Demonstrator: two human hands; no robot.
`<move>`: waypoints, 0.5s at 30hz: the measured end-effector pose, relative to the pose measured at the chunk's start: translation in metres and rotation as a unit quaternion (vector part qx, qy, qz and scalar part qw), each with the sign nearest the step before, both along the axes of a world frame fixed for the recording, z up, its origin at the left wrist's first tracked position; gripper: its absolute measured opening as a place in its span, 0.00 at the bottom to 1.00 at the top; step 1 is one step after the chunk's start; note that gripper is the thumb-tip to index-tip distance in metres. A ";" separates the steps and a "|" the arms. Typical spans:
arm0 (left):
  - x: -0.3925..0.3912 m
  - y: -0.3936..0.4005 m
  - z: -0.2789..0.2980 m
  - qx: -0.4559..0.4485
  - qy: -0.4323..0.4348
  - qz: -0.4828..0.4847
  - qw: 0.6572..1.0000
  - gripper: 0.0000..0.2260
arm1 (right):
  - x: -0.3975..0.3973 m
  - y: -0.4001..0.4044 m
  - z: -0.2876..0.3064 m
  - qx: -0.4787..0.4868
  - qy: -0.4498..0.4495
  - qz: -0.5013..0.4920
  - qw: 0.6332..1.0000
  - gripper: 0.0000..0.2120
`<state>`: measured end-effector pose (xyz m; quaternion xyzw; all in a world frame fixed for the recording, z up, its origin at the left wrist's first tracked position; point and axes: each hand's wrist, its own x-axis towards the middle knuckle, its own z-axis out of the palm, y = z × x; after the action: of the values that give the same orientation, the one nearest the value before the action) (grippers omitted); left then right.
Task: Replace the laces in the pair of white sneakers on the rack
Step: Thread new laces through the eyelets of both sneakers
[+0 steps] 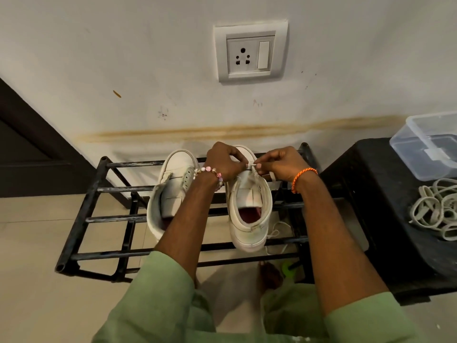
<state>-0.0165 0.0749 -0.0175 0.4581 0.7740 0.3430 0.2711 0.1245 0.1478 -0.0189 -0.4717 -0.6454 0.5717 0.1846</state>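
Two white sneakers stand on a black metal rack (81,214), toes toward the wall. The left sneaker (170,191) has no lace in its eyelets. Over the front of the right sneaker (249,206), my left hand (223,160) grips the shoe's upper near the eyelets. My right hand (277,162) pinches the tip of a white lace (253,165) at an eyelet. The rest of that lace (274,231) trails down the shoe's right side through the rack. Both hands hide the eyelet rows.
A black stool (376,194) stands to the right, with a heap of white laces (437,209) and a clear plastic box (430,147) on it. A wall socket (249,54) is above the rack. A dark door frame (29,144) is at left.
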 end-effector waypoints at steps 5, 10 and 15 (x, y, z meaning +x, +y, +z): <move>0.003 -0.004 -0.003 0.014 -0.026 -0.011 0.999 0.04 | 0.008 0.000 0.000 0.029 -0.012 0.009 0.999 0.08; 0.005 -0.004 -0.001 0.015 -0.059 -0.019 0.998 0.09 | 0.009 0.003 0.004 0.040 -0.051 0.049 0.997 0.06; 0.004 -0.003 -0.007 -0.012 -0.112 0.012 0.994 0.11 | 0.008 0.001 0.008 0.028 -0.064 0.030 0.997 0.06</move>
<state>-0.0125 0.0722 -0.0241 0.4042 0.7482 0.3864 0.3570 0.1325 0.1490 -0.0108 -0.4823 -0.6858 0.5270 0.1389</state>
